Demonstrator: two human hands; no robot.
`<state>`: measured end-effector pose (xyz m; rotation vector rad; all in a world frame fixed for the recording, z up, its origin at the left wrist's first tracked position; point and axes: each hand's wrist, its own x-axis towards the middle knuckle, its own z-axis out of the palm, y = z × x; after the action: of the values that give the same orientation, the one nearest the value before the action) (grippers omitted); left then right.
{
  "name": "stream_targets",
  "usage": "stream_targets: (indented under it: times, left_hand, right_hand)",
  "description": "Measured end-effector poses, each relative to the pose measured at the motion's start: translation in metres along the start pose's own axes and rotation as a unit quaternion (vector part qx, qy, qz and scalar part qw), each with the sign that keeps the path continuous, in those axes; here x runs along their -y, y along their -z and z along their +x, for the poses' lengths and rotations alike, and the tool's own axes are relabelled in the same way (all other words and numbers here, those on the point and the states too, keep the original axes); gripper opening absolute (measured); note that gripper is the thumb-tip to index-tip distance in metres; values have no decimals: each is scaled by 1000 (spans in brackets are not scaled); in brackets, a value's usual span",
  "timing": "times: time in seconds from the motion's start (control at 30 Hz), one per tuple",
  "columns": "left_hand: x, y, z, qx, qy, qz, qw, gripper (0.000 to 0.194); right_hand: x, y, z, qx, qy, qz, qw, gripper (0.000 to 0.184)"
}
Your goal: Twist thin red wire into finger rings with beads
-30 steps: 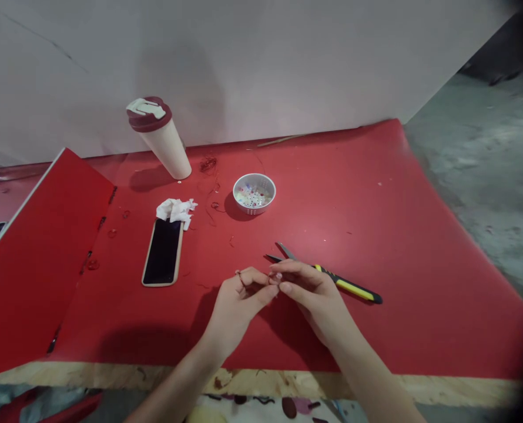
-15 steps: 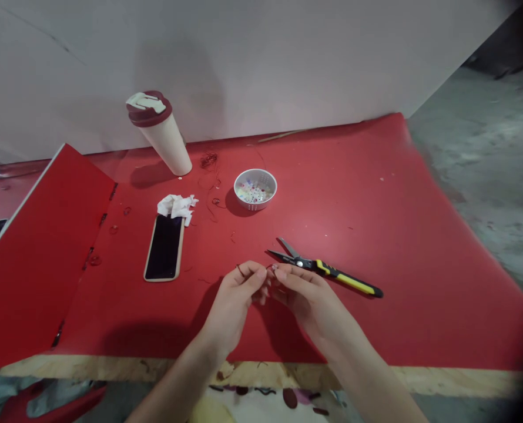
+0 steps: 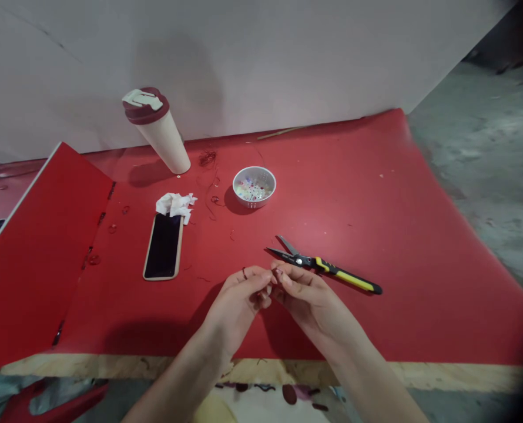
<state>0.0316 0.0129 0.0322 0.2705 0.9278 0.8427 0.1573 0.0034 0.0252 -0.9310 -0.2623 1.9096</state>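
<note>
Your left hand (image 3: 239,299) and right hand (image 3: 308,294) pinch a small reddish piece (image 3: 278,274) near black-yellow metal scissors (image 3: 323,265).

There are two phones (image 3: 163,247), one tumbler (image 3: 162,138), one bowl (image 3: 254,187) and one pair of scissors (image 3: 327,267)

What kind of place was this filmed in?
Probably a makeshift craft corner: a red-covered table with a raw wooden edge stands against a plain wall, holding a bowl of beads, tangled thread and cutters.
</note>
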Motion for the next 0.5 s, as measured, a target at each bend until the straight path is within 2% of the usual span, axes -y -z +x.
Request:
stream_targets:
  times: [0.1, 0.27, 0.5]
  left_hand:
    - [1, -1, -1, 14, 4, 1, 1000, 22]
    - [5, 4, -1, 44, 10, -6, 999, 25]
    - [5, 5, 0, 43, -3, 24, 999, 25]
  right_hand:
    - [2, -1, -2, 2, -2, 0, 1000, 15]
    - [5, -2, -6, 43, -16, -20, 999, 13]
    - [3, -4, -5, 12, -26, -24, 999, 13]
